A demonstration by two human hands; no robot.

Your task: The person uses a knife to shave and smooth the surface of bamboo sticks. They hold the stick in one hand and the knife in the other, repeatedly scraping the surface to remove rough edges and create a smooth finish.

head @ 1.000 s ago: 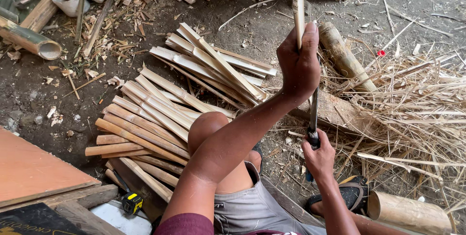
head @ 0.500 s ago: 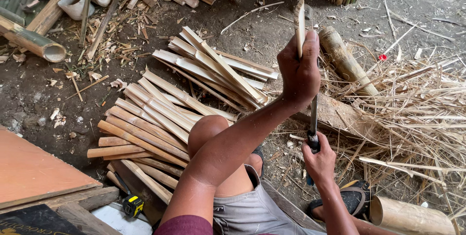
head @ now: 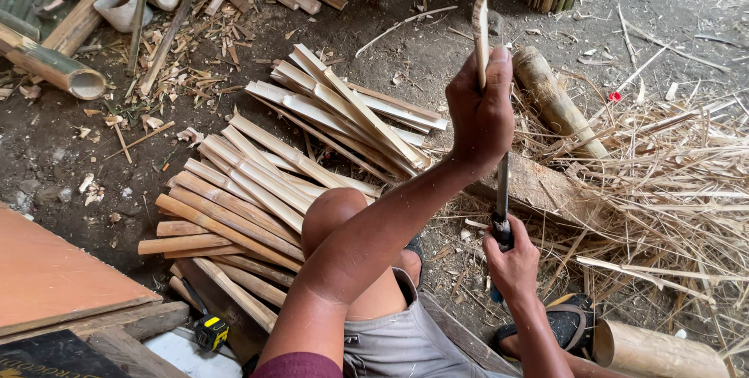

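Note:
My left hand (head: 477, 113) grips an upright bamboo strip (head: 480, 31), whose top pokes out above my fist. Below it, my right hand (head: 511, 257) is closed on the dark handle of a knife (head: 502, 195); the blade runs upward along the strip toward my left hand. The strip's lower end is hidden behind my hand and blade, near a worn wooden block (head: 538, 187). My bent knee (head: 335, 214) lies under the left forearm.
Split bamboo slats (head: 234, 198) are piled left of my knee, with a second pile (head: 351, 113) behind. Shavings (head: 671, 183) cover the ground at right. Bamboo tubes (head: 550, 97) (head: 55, 70) (head: 659, 351), a tape measure (head: 211, 333) and a board (head: 55, 276) lie around.
Both hands keep their grips; the strip and my left hand sit slightly lower in view. The knife stays along the strip.

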